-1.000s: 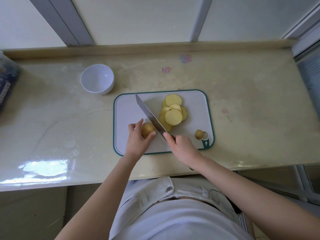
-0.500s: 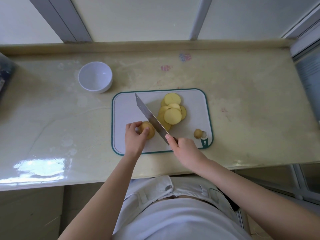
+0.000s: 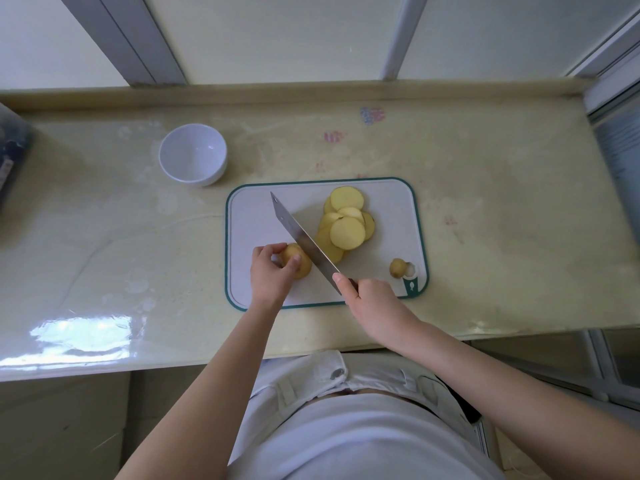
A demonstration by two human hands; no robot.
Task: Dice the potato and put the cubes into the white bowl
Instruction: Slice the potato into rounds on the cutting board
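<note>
On the white cutting board point(image 3: 391, 216) with a green rim, my left hand point(image 3: 268, 275) pinches the last stub of the potato point(image 3: 296, 259). My right hand point(image 3: 372, 303) grips the handle of a cleaver point(image 3: 301, 239), whose blade lies slanted just right of the stub, touching it. A pile of several round yellow potato slices point(image 3: 346, 226) lies right of the blade. A small potato end piece point(image 3: 398, 267) sits near the board's hanging hole. The white bowl point(image 3: 192, 154) stands empty on the counter, up and left of the board.
The board lies on a glossy beige counter point(image 3: 502, 237) with a raised back ledge under windows. A dark object point(image 3: 14, 147) sits at the far left edge. The counter's front edge runs just below my wrists.
My left hand has shifted its fingers on the potato stub, and the stub now shows more. The cleaver has stayed in nearly the same slanted place beside it.
</note>
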